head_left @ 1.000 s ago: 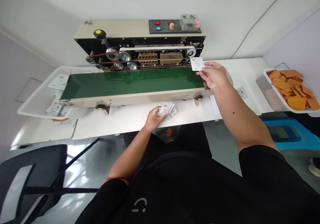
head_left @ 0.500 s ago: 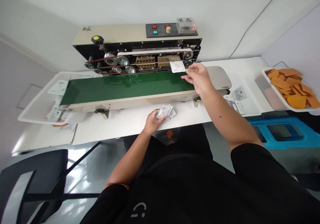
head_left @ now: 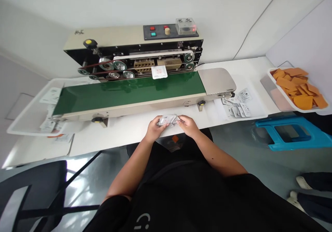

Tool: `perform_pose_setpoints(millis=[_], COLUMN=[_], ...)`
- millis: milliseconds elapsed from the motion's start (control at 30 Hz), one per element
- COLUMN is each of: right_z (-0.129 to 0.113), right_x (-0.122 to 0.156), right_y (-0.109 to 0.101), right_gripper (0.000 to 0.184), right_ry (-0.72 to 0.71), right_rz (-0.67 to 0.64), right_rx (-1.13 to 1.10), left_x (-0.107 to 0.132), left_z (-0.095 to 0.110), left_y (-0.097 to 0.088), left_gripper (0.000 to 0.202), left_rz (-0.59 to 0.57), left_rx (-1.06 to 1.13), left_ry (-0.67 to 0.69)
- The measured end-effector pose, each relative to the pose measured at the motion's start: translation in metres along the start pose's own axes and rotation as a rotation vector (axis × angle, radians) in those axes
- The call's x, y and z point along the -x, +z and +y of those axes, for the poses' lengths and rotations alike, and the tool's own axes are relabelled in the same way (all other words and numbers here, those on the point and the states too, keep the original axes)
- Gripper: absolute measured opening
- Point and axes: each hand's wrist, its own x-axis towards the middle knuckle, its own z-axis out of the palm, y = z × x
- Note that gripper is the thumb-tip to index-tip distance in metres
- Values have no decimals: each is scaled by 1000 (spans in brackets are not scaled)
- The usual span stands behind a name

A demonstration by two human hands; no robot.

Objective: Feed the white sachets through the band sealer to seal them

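A: Head view, the only one. Where are the hands?

B: Both at the near edge of the table (head_left: 124,131), close to the body. The left hand (head_left: 153,129) is curled around a small stack of sachets (head_left: 167,120), fingers under and thumb on top. The right hand (head_left: 188,124) is just beside it, fingertips pinched on the stack's right end.

A: So which hand is nearer the stack?

B: Both touch it. The stack lies between them, its long axis running left to right, and the left bears it while the right picks at the edge.

A: Anything on the machine?

B: One sachet (head_left: 159,72) stands at the far edge of the green belt (head_left: 124,90), its top under the sealing head of the sealer (head_left: 135,48). It is well apart from both hands, straight beyond them.

A: And off to the sides?

B: Loose sachets (head_left: 237,104) lie right of the belt's metal plate (head_left: 216,81), nearer the right hand. A tray (head_left: 298,90) of orange pieces sits far right. A white bin (head_left: 28,114) at the belt's left end holds more sachets.
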Motion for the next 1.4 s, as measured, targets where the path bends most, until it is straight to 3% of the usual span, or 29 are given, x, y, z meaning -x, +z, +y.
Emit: perform_pose_setpoints(millis=[100,367,633,733,900,1033,1133,1233,1400], right_z=[6,12,15,12,-2,-8,-13,-32,-87], right_x=[-1,-2,-5,-3,-5,-8,-7,-4,-23], right_y=[1,3,9,11,10,6,-7,-35,-99], right_gripper=[45,51,43,41,30,26,24,29,34], right_ry=[78,199,191,118,-183,-227,-147,-93,-275], right_rz=[-48,191,171,208,268,322,378,364,397], right_rx=[-114,-384,-372,-302,32,27,-13,-76,47], left_x=[0,0,-1,-1,-1,-1,-1,0,-1], left_z=[-3,-12,-9,-8,-5,-3,-1,-1,-6], left_y=[-1,2,1,1,0,0,0,1,1], left_gripper=[48,54,54,52,49,48,49,51,51], left_rz=[-33,31,-47,-40,-90,-64,-37,-16,-12], left_rx=[-1,54,68,28,9,29,45,70,73], left_ry=[28,10,19,2,-10,-34,-70,-96,-62])
